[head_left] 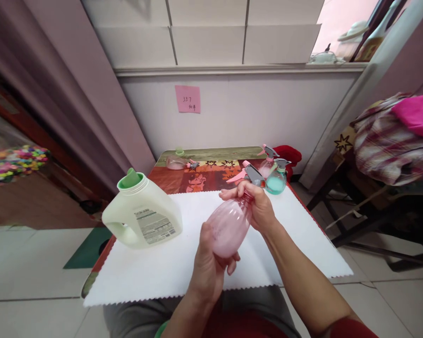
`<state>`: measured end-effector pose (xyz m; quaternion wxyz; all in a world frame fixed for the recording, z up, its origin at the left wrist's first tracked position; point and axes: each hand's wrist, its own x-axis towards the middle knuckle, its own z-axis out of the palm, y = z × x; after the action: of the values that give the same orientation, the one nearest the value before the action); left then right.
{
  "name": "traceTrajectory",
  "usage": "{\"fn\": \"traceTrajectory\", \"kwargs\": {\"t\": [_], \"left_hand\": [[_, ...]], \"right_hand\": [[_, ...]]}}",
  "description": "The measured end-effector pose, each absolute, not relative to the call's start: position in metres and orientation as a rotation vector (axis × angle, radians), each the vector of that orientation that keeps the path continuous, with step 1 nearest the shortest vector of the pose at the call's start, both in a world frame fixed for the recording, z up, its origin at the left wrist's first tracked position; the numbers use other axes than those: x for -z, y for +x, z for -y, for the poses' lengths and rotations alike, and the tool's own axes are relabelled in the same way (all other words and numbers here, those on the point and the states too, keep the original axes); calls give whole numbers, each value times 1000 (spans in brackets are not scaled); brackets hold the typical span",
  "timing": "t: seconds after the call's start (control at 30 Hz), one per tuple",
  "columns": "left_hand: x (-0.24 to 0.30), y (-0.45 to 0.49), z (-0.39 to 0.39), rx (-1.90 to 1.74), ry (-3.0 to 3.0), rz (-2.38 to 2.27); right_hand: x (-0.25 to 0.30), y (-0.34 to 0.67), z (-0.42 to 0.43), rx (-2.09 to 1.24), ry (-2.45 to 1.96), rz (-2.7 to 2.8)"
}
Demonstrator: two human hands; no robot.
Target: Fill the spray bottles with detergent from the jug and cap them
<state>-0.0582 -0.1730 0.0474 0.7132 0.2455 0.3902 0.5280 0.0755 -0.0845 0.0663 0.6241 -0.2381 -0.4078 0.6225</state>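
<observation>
A pink translucent spray bottle (230, 226) is held tilted above the white cloth (264, 260), its neck pointing away and to the right. My left hand (211, 263) is wrapped round the lower body of the bottle. Up at the neck, my right hand (255, 204) is closed about the collar, just below the pink and grey trigger head (248, 173). The bottle's collar is partly hidden by my right fingers. To the left stands a big pale green jug (151, 218) with an uncapped mouth and a green spout inside.
Behind my right hand stand a green spray bottle (277, 180) and another pink one (267, 164). A clear spray bottle (176, 163) lies at the table's back left, near a green cap (179, 151). Clothes are heaped on a stool (380, 141) at right.
</observation>
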Motion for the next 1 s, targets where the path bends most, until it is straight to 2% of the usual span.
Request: {"fn": "traceTrajectory", "kwargs": {"t": [0.2,0.3,0.37,0.47,0.57,0.67,0.77,0.83,0.9,1.0], "left_hand": [[-14,-67,166,-1790,1580,-1247],[5,-76,156,-1879,2182,-1210],[11,-76,156,-1915,2315,-1134],[3,-66,166,-1930,1947,-1067],[-18,-55,174,-1855,1111,-1023],[-37,-57,168,-1498,450,-870],[-40,-68,158,-983,387,-720],[-35,-72,156,-852,441,-730],[-27,-72,160,-918,489,-817],[-19,-68,167,-1265,695,-943]], "right_hand": [[-65,68,88,-1475,-705,698],[-65,62,91,-1490,-694,595],[-65,58,94,-1452,-662,557],[-66,55,99,-1387,-611,591],[-69,57,104,-1337,-538,712],[-69,60,106,-1251,-491,896],[-65,64,106,-1211,-492,1016],[-63,67,106,-1223,-530,1035],[-62,67,106,-1222,-586,1022],[-63,66,106,-1202,-679,940]]}}
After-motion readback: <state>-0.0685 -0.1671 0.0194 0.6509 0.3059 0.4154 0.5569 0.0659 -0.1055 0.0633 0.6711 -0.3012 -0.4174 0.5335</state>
